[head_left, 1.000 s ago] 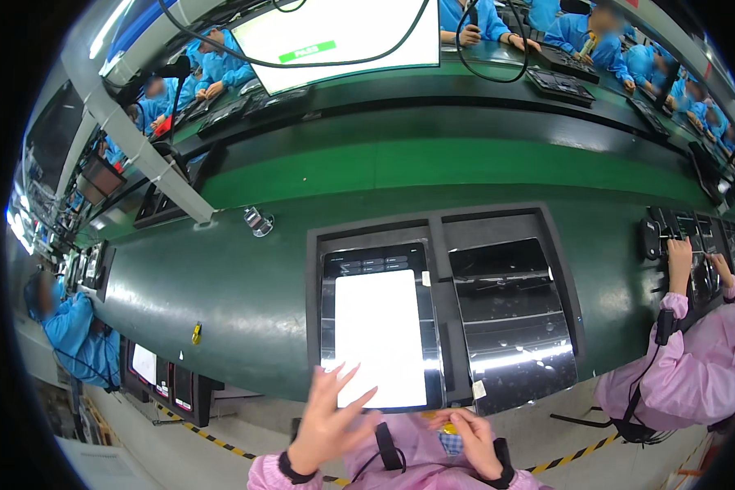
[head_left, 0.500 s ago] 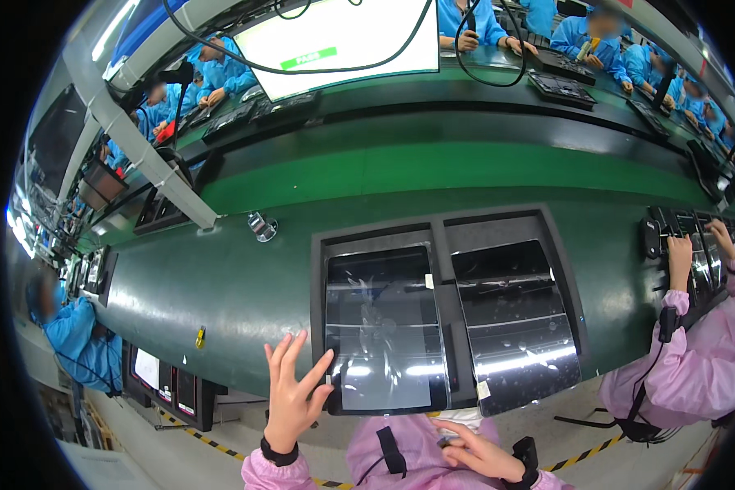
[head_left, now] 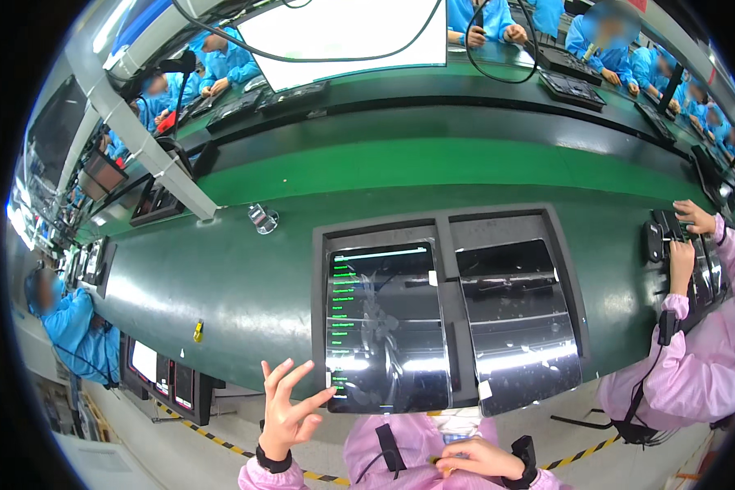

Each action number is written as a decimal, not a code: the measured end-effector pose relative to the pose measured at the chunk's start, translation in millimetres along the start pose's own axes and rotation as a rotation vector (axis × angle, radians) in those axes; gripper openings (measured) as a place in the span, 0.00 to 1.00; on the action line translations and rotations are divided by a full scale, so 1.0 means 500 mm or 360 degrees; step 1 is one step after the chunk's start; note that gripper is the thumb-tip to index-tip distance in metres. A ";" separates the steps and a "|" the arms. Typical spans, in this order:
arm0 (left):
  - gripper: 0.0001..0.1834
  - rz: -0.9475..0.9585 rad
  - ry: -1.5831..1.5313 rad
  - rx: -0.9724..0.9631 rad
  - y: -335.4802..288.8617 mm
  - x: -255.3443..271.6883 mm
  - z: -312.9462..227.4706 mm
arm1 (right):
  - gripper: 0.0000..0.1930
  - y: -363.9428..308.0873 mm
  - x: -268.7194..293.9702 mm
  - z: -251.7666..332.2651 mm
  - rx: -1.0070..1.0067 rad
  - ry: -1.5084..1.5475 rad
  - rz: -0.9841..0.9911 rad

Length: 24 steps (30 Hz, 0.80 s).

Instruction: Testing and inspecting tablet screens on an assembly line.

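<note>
A tablet (head_left: 388, 327) lies in the left bay of a dark foam tray (head_left: 320, 310), its screen black with a column of short green text lines. My left hand (head_left: 286, 412) is open at that tablet's lower left edge, the index fingertip on or just over the list's lower end. In the right bay a second tablet (head_left: 518, 327) has a dark screen; its lower end reaches past the tray. Both carry a small pale label and reflections. Below the tray, in front of my body, my right hand (head_left: 486, 457) is closed with fingers curled; what they hold is hidden.
On the green bench (head_left: 212, 302) sit a shiny metal holder (head_left: 262, 219) and a small yellow object (head_left: 198, 331). A grey post (head_left: 151, 159) rises at the left. A large monitor (head_left: 343, 41) hangs beyond. A pink-sleeved co-worker (head_left: 670, 367) works at the right over black devices.
The left tablet's screen went from a grey-white area to the green list. My left hand moved slightly down, its index fingertip now over the list. My right hand's fingers curled in.
</note>
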<state>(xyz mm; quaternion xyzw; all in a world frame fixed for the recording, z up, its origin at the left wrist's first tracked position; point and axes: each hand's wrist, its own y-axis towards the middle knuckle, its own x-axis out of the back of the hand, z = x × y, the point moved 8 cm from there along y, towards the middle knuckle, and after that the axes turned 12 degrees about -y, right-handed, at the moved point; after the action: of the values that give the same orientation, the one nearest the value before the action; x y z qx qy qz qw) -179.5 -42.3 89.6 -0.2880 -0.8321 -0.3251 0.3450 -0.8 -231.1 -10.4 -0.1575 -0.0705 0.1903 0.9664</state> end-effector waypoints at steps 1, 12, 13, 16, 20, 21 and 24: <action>0.24 0.0016 -0.0007 0.0000 0.000 -0.005 -0.009 | 0.10 -0.007 -0.002 0.000 -0.0008 0.0014 -0.0007; 0.20 0.0027 0.0126 -0.0294 0.087 -0.062 -0.186 | 0.12 -0.273 0.148 -0.075 0.0417 0.0521 -0.1847; 0.17 0.0088 0.0031 -0.0333 0.103 -0.069 -0.225 | 0.13 -0.295 0.171 -0.077 0.0268 0.0445 -0.2153; 0.31 0.0155 0.0121 -0.0951 0.165 -0.038 -0.363 | 0.13 -0.301 0.223 -0.041 0.0174 0.0266 -0.2563; 0.20 0.0693 0.0025 -0.0692 0.268 -0.073 -0.370 | 0.15 -0.325 0.284 -0.048 0.0114 0.0053 -0.2736; 0.22 0.0705 0.0051 -0.0731 0.315 -0.076 -0.375 | 0.12 -0.324 0.289 -0.052 0.0228 0.0088 -0.2717; 0.24 0.1038 -0.0061 -0.0782 0.436 -0.166 -0.351 | 0.13 -0.311 0.288 -0.068 0.0340 0.0044 -0.2693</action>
<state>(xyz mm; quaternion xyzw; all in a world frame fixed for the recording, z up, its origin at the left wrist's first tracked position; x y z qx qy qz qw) 91.3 -57.2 197.7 -0.6166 -0.6010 -0.3823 0.3353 191.9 -320.9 20.3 0.0379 -0.1342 -0.5923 0.7936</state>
